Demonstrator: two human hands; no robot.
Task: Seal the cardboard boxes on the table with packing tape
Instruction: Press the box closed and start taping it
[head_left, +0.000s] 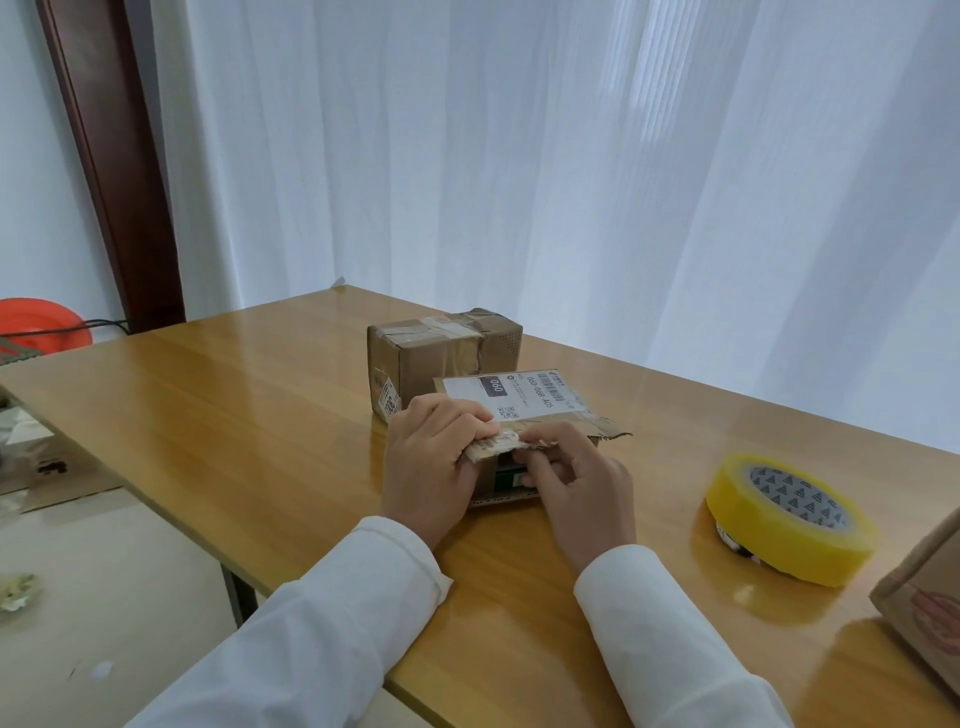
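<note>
A small flat cardboard box (524, 405) with a white shipping label lies in the middle of the wooden table (249, 415). Its near flap is torn and lifted, and something green shows inside. My left hand (431, 462) grips the left end of that flap. My right hand (582, 483) pinches the flap's edge beside it. Behind this box stands a taller brown box (441, 353) wrapped in tape. A yellow roll of packing tape (789, 514) lies flat on the table to the right, apart from both hands.
Part of another cardboard box (924, 597) juts in at the right edge. White curtains (571, 156) hang behind the table. To the left are a lower white surface (104, 597) with scraps, a red round object (36, 322) and a dark wooden frame (109, 156).
</note>
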